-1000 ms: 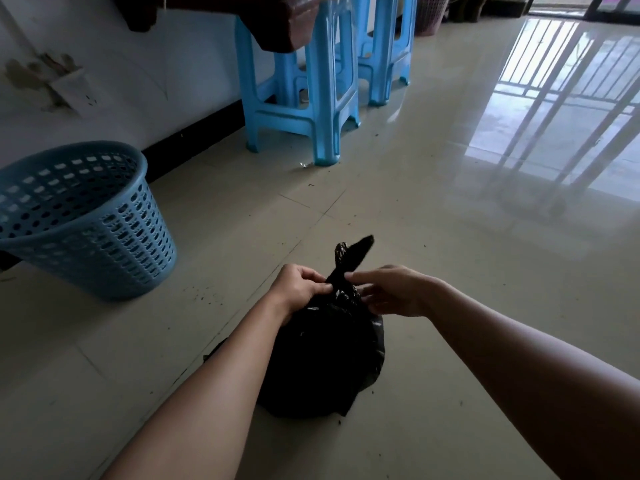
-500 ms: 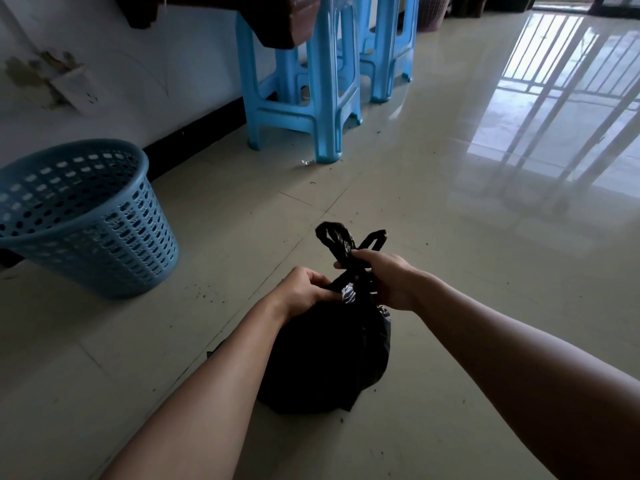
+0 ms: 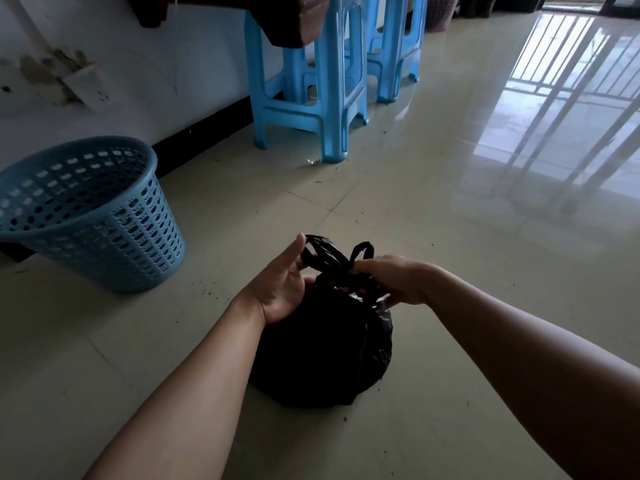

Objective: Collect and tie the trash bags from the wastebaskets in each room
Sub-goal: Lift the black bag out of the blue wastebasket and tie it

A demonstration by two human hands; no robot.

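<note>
A full black trash bag (image 3: 322,358) sits on the tiled floor in front of me. Its twisted top forms a loop and a short tail above the neck. My left hand (image 3: 280,285) is at the neck's left side, palm turned toward me and thumb raised against the loop, with its fingers curled in at the neck. My right hand (image 3: 391,278) pinches the twisted black strands on the right of the neck. The blue perforated wastebasket (image 3: 90,216) stands to the left by the wall, with no bag in it.
Blue plastic stools (image 3: 311,98) stand by the wall beyond the bag, under a dark wooden table edge (image 3: 298,22). A pink wastebasket (image 3: 440,12) is far back. Small dark crumbs dot the glossy floor (image 3: 485,237), which stretches off to the right.
The bag's top went from one upright tail to a twisted loop with a tail. My left hand turned palm up and lifted its thumb; my right hand shifted slightly right along the strands.
</note>
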